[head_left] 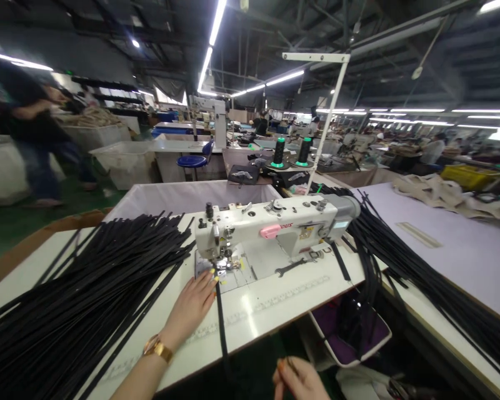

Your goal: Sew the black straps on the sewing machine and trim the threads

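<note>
My left hand (195, 297), with a gold watch at the wrist, lies flat on the sewing machine's bed. Its fingers are stretched out, their tips close to the presser foot (225, 264). Beside those fingers a narrow black strap (220, 322) runs from under the foot area down over the table's front edge. My right hand (300, 380) is low at the bottom of the view, below the table edge. Its fingers are curled together around something thin and dark that I cannot make out. The white sewing machine (250, 233) carries a pink piece on its arm.
A large pile of black straps (108, 278) covers the table's left side; more straps (433, 283) lie to the right. A wrench (290, 268) rests on the machine bed. Thread cones (279, 153) stand behind. A purple-lined bin (337, 339) sits below. At far left a person (37, 122) stands.
</note>
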{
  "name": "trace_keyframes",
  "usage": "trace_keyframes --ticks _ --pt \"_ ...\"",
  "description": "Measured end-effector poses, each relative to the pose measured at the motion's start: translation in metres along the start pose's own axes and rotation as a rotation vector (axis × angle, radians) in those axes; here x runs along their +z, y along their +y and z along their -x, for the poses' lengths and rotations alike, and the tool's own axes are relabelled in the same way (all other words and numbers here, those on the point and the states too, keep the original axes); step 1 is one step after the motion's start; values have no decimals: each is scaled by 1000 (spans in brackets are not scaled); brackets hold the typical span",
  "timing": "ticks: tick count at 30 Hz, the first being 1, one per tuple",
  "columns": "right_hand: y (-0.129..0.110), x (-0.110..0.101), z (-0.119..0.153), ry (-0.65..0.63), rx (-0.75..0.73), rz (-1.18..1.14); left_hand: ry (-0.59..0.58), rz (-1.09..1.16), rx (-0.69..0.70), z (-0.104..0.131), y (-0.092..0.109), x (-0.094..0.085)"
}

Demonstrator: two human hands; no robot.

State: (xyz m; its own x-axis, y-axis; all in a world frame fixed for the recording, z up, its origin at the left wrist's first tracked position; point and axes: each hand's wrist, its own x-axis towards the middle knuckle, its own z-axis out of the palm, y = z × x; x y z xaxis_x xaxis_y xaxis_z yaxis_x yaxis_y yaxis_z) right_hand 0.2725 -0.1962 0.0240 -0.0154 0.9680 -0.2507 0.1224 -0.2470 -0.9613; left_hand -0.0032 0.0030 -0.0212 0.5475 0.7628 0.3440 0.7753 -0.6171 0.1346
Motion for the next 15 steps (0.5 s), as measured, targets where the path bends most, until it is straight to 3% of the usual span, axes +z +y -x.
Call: trace_keyframes --ticks 5,7,9,11,15 --pt "5 -135 3 493 -80 697 1 -56 62 2 -12 16" --pt "2 -184 14 604 -41 1073 1 -58 77 2 -15 20" --pt "2 -218 22 580 53 1445 8 -53 86 3 -18 23" --pt "7 -239 25 509 99 1588 22 -47 92 4 -19 24" --pt "23 -249 16 370 76 1683 31 -45 98 3 -20 27"
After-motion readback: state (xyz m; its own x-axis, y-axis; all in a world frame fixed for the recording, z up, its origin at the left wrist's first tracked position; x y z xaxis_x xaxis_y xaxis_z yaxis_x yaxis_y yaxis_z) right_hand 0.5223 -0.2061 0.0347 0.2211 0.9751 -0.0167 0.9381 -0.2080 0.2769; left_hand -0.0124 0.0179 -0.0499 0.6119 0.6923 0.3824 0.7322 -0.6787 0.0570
